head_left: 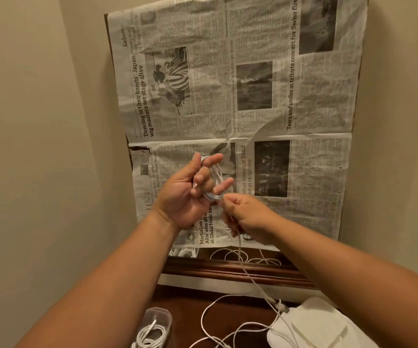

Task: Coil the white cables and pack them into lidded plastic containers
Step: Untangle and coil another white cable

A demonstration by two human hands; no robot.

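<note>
Winding cable (215, 177) round left hand (185, 194): index and little finger spread as posts to set loop size, middle fingers curled in against loops. Right hand (248, 214) pinches free run just beside coil, for tension and to guide next turn. Tail drops to table (185, 302), passing bag (316, 325). Container (157, 322) near left, no lid seen on it, holds another coil. Slack loops on table near tail: tangle risk, likely. Newspaper (228, 84) covers panel behind; white loops below its edge, perhaps reflection, cannot tell.

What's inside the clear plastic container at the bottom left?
The clear container holds a coiled white cable. Its lower part runs out of frame, so anything there is unseen.
</note>
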